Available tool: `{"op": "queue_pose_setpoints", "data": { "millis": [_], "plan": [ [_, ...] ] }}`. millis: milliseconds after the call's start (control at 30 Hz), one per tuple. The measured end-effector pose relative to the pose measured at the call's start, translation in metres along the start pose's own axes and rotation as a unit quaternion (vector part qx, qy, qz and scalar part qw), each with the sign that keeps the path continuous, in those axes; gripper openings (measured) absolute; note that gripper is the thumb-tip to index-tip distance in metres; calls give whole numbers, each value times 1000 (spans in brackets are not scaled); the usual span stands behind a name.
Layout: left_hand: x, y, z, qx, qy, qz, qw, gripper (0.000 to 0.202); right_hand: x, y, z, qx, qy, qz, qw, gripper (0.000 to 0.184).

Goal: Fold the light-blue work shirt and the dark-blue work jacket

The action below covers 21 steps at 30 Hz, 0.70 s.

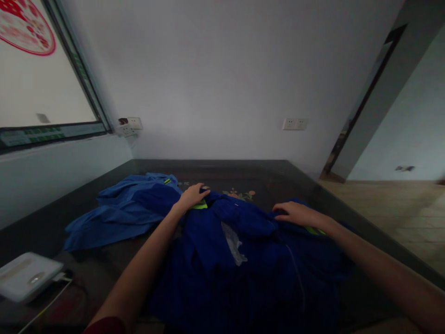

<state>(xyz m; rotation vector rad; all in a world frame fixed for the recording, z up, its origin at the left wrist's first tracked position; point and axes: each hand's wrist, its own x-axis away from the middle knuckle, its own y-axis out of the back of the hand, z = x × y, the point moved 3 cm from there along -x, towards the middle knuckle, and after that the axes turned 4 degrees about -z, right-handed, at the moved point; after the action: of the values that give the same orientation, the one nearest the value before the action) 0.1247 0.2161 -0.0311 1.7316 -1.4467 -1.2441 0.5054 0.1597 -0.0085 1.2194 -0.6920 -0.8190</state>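
Note:
A dark blue jacket [205, 241] with yellow-green strips at its shoulders is spread on the dark tabletop, its collar end away from me. A whitish, irregular patch [233, 243] shows on its front. My left hand [190, 197] is closed on the cloth at the left shoulder, beside the collar. At the right shoulder, my right hand [299, 214] has its fingers and thumb around the fabric, partly hidden by folds. Left of my left forearm lies a lighter blue garment [121, 211], loosely crumpled, with a yellow-green strip.
A white box-shaped device [29, 276] with a cable sits at the near left of the table [278, 174]. The table's far edge meets a wall with sockets [295, 124]. A window [45, 83] is at left; tiled floor [392, 208] lies beyond the right edge.

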Motion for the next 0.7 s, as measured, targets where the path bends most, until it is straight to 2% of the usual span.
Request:
{"op": "queue_pose_setpoints", "data": {
  "millis": [67, 167, 233, 300, 400, 500, 600, 700],
  "plan": [
    [0, -6, 10, -10, 23, 44, 999, 55, -1, -9, -2, -10, 7, 6, 1000, 32],
    [0, 2, 16, -16, 0, 75, 997, 39, -2, -13, -8, -23, 14, 21, 999, 26],
    [-1, 13, 15, -21, -28, 90, 995, 28, -1, -7, -13, -22, 9, 9, 1000, 25],
    [-2, 27, 11, -31, -52, 81, 995, 23, 1, 7, -16, -18, -3, -35, 999, 28],
    [-5, 53, 3, -44, -78, 16, 996, 20, 6, 39, -16, -23, -8, -116, 993, 34],
    [-10, 89, -12, -39, -104, -64, 992, 22, 9, 80, -11, -23, -12, -206, 978, 35],
    [-15, 134, -35, -47, -119, -142, 982, 24, 12, 125, -1, 1, -26, -291, 956, 35],
    [-20, 185, -62, -91, -115, -189, 971, 24, 15, 169, 14, 1, -18, -349, 937, 38]
  ]
}}
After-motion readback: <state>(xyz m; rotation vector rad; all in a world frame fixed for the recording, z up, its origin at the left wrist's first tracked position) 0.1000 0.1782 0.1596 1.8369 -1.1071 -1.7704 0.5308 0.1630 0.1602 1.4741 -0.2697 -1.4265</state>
